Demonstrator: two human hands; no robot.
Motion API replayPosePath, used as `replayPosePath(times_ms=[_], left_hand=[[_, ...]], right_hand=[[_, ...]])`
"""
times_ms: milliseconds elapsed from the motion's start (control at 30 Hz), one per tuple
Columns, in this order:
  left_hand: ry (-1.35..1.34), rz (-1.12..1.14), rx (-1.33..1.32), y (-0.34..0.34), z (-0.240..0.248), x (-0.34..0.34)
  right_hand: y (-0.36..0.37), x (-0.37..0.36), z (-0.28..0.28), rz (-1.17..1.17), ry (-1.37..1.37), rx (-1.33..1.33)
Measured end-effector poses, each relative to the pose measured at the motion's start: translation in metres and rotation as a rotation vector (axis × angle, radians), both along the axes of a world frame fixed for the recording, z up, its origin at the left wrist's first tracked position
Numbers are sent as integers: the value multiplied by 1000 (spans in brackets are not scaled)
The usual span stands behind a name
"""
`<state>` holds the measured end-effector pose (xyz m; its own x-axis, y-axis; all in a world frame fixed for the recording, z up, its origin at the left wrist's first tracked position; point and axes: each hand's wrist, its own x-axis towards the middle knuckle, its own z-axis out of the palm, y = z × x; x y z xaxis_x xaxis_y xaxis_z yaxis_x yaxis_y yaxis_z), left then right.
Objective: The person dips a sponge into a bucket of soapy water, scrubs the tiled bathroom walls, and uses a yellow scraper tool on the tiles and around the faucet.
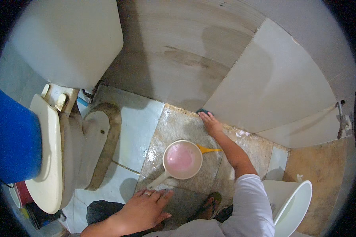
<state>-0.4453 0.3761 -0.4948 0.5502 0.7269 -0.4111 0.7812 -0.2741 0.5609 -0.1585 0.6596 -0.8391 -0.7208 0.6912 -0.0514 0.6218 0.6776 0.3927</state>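
My right hand [210, 121] reaches forward to the foot of the wall. Its fingers press a dark scouring pad [203, 111] into the seam where wall and floor meet. My left hand [144, 209] is held low over my knee, fingers stretched out, with nothing in it. Just beyond its fingertips stands a cream plastic dipper [165, 176] with pinkish liquid [180, 160] in it, its handle pointing toward me. A yellow handle [210, 149] sticks out from behind the dipper's right side; what it belongs to is hidden.
At left stands a toilet [73, 150] with a blue tub [16, 138] on its lid and a tank [67, 39] above. A white bucket [281, 197] stands by my right arm. A metal tap [341, 118] juts from the right wall. The floor tiles [146, 138] look wet.
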Motion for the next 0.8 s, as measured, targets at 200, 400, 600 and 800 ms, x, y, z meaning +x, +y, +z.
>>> replayPosePath(times_ms=[200, 400, 600, 800], left_hand=[[7, 67, -10, -8, 6, -11], [2, -6, 15, 3, 4, -2], [7, 28, 5, 2, 3, -9], [-34, 32, 3, 10, -7, -5]], right_hand=[[-10, -24, 65, -3, -33, -86], [4, -16, -4, -62, 17, -140], [-6, -17, 166, -116, 165, -147], [-9, -17, 168, -62, 198, -2]])
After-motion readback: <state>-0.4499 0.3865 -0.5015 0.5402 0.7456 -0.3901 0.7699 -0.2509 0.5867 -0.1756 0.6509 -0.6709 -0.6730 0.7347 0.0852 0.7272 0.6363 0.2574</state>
